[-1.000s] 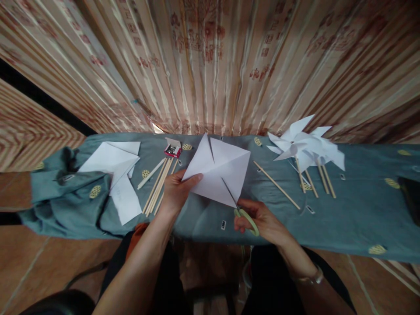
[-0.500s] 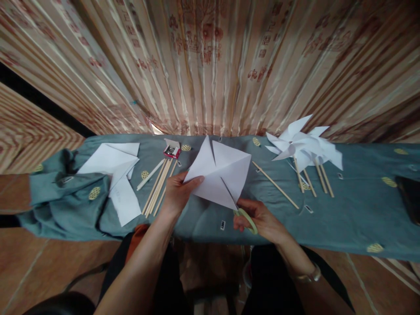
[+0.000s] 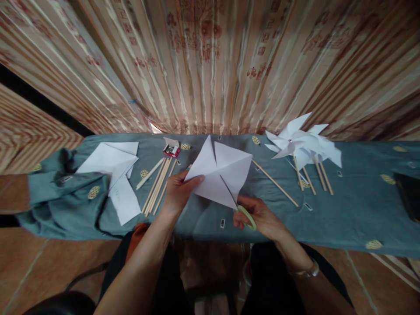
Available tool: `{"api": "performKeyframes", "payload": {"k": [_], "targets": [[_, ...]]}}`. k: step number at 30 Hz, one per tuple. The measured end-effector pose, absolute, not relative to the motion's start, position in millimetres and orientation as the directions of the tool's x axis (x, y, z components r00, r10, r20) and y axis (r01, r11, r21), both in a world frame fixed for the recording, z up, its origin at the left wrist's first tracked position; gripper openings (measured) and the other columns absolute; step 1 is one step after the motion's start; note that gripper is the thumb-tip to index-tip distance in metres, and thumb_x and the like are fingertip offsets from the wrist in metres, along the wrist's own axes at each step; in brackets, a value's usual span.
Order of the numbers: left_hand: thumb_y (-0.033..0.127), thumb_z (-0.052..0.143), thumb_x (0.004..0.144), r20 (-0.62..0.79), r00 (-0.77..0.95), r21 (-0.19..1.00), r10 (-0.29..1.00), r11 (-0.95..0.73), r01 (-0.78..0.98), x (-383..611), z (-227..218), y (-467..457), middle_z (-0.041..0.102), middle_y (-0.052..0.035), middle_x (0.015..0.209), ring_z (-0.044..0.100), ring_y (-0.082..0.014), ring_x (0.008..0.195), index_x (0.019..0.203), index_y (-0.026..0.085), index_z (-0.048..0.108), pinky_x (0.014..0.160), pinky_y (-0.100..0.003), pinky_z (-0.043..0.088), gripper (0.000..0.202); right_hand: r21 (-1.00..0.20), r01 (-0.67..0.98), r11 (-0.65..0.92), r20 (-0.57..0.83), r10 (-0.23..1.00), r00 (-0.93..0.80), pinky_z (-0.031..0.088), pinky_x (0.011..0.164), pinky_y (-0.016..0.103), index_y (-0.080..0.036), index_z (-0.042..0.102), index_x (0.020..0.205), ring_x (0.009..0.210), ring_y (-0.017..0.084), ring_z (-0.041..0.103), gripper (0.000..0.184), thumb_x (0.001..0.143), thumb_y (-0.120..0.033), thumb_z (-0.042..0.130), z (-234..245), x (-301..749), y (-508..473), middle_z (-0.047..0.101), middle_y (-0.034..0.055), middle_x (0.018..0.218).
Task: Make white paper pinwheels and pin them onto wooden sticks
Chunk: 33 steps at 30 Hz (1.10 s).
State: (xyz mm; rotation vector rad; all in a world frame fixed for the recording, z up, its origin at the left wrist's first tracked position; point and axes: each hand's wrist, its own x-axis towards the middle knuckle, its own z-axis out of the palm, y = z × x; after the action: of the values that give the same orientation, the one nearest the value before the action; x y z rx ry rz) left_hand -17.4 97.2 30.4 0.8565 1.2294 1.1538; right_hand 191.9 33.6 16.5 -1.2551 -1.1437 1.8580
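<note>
A square white sheet of paper (image 3: 226,168), creased across its middle, is pinched at its left corner by my left hand (image 3: 179,190), thumb on top. One slit runs in from the top corner and another from the bottom corner. My right hand (image 3: 257,214) has its fingers in the light-green handles of a pair of scissors (image 3: 246,218). The scissor blades lie along the lower slit, at the paper's bottom corner. A single wooden stick (image 3: 275,183) lies just right of the paper.
Finished paper pinwheels (image 3: 303,142) on sticks lie right on the grey-green cloth (image 3: 203,227). To the left are several wooden sticks (image 3: 157,186), a white rod (image 3: 149,174), a small open box (image 3: 171,148) and white paper sheets (image 3: 110,159). A dark object (image 3: 408,194) sits far right.
Both hands, the paper and the scissors stay nearly where they were. The upper slit gapes slightly wider, and the view has shifted a little.
</note>
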Motion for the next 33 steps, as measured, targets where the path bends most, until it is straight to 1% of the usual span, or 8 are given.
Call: {"api": "performKeyframes", "payload": {"k": [7,10,17,21,24,26,30,33], "targets": [[0.027,0.083,0.055,-0.24,-0.043,0.955,0.97,0.228,-0.191,-17,31,97,0.07,-0.0032,0.065,0.058,-0.0133,0.054,0.071,0.013,0.076,0.052,-0.024,0.045,0.023,-0.887,-0.032,-0.461,-0.419,0.832,-0.364,0.042,0.044,0.023,-0.016,0.069,0.088,0.044,0.009,0.051,0.048,0.058,-0.051,0.081,20,190,35,0.062,-0.0029,0.054],[0.027,0.083,0.054,-0.241,-0.039,0.956,0.97,0.23,-0.181,-18,30,97,0.07,-0.0026,0.063,0.057,-0.0128,0.052,0.07,0.013,0.075,0.05,-0.023,0.044,0.022,-0.885,-0.023,-0.465,-0.426,0.829,-0.363,0.042,0.044,0.023,-0.016,0.069,0.088,0.044,0.009,0.051,0.046,0.058,-0.048,0.082,21,190,35,0.062,-0.0034,0.054],[0.028,0.084,0.054,-0.222,-0.062,0.957,0.973,0.205,-0.206,-18,29,99,0.071,-0.0032,0.064,0.059,-0.0136,0.054,0.071,0.013,0.075,0.054,-0.025,0.045,0.024,-0.884,-0.024,-0.467,-0.417,0.809,-0.414,0.042,0.049,0.022,-0.016,0.066,0.086,0.051,0.009,0.054,0.041,0.06,-0.043,0.082,15,191,32,0.065,-0.0021,0.061],[0.028,0.085,0.05,-0.218,-0.153,0.941,0.964,0.166,-0.296,-19,32,103,0.071,-0.0022,0.063,0.058,-0.0123,0.053,0.068,0.013,0.073,0.054,-0.024,0.045,0.026,-0.861,-0.003,-0.508,-0.457,0.778,-0.432,0.043,0.053,0.023,-0.016,0.064,0.098,0.056,0.011,0.058,0.049,0.06,-0.04,0.083,12,194,29,0.066,-0.0013,0.066],[0.031,0.085,0.05,-0.265,-0.147,0.89,0.953,0.184,-0.417,-18,35,104,0.073,-0.0029,0.067,0.062,-0.0138,0.057,0.073,0.014,0.073,0.058,-0.025,0.047,0.032,-0.89,-0.002,-0.456,-0.405,0.792,-0.457,0.042,0.054,0.024,-0.015,0.065,0.1,0.058,0.01,0.056,0.053,0.06,-0.045,0.083,9,197,28,0.066,0.0008,0.07],[0.032,0.086,0.048,-0.294,-0.106,0.854,0.95,0.211,-0.476,-16,37,104,0.074,-0.004,0.071,0.066,-0.0166,0.063,0.076,0.014,0.072,0.062,-0.027,0.05,0.035,-0.918,-0.027,-0.396,-0.351,0.841,-0.412,0.042,0.055,0.025,-0.015,0.065,0.101,0.058,0.01,0.054,0.056,0.06,-0.049,0.082,6,196,28,0.067,0.0018,0.073],[0.027,0.088,0.044,-0.326,-0.066,0.808,0.943,0.241,-0.538,-6,35,101,0.075,-0.0043,0.076,0.069,-0.0198,0.072,0.078,0.015,0.072,0.07,-0.031,0.054,0.039,-0.951,-0.164,-0.263,-0.233,0.956,-0.181,0.046,0.061,0.028,-0.018,0.064,0.1,0.064,0.014,0.059,0.058,0.059,-0.057,0.079,0,185,34,0.069,0.0043,0.079],[0.022,0.087,0.045,-0.349,-0.003,0.773,0.937,0.287,-0.566,8,29,94,0.075,-0.0048,0.077,0.07,-0.021,0.074,0.075,0.015,0.072,0.072,-0.033,0.054,0.035,-0.949,-0.249,-0.193,-0.185,0.981,-0.054,0.047,0.064,0.029,-0.02,0.063,0.1,0.069,0.016,0.061,0.056,0.059,-0.054,0.081,-3,176,40,0.07,0.005,0.082]]}}
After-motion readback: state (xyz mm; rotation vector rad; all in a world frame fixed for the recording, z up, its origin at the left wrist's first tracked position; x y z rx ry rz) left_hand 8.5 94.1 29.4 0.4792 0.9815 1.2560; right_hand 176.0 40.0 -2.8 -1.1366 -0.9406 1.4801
